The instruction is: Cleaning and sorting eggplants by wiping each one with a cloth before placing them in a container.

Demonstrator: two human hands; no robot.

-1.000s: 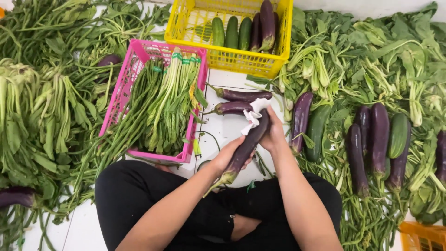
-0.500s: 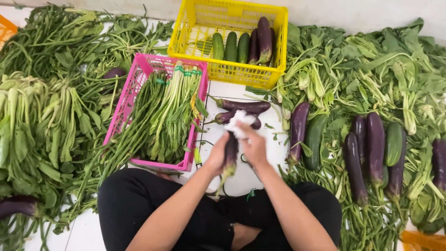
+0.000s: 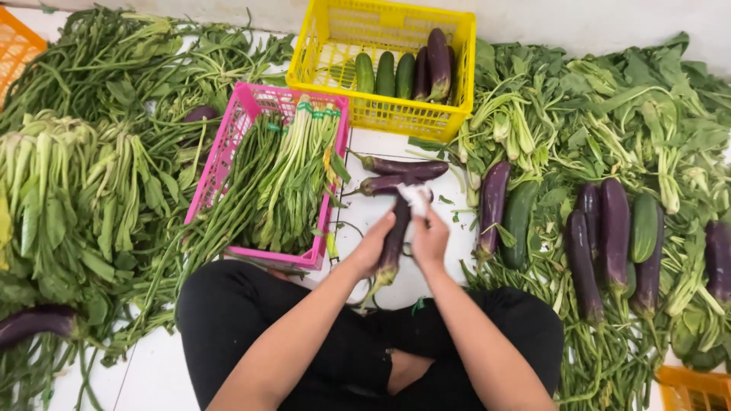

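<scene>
Down at the middle of the view, the left hand (image 3: 373, 247) is wrapped around the lower half of a long, dark purple eggplant (image 3: 394, 237), which stands nearly upright over the white tiled floor (image 3: 449, 236) with its green stem end pointing toward the person's black-trousered lap (image 3: 320, 335). Right beside it, the right hand (image 3: 430, 240) pinches a small crumpled white cloth (image 3: 416, 198) against the upper part of that eggplant; how tightly the fingers close behind the cloth is hard to tell from this angle. Just beyond the held eggplant, two more purple eggplants (image 3: 400, 173) lie flat on the floor. To the left sits a pink plastic basket (image 3: 228, 148) filled with bundled green long beans and leafy stalks, and farther back stands a yellow plastic crate (image 3: 396, 114) holding green cucumbers and purple eggplants. Loose leafy greens (image 3: 76, 190) are heaped on the left, while on the right another spread of greens (image 3: 632, 106) carries several eggplants and cucumbers lying side by side.
</scene>
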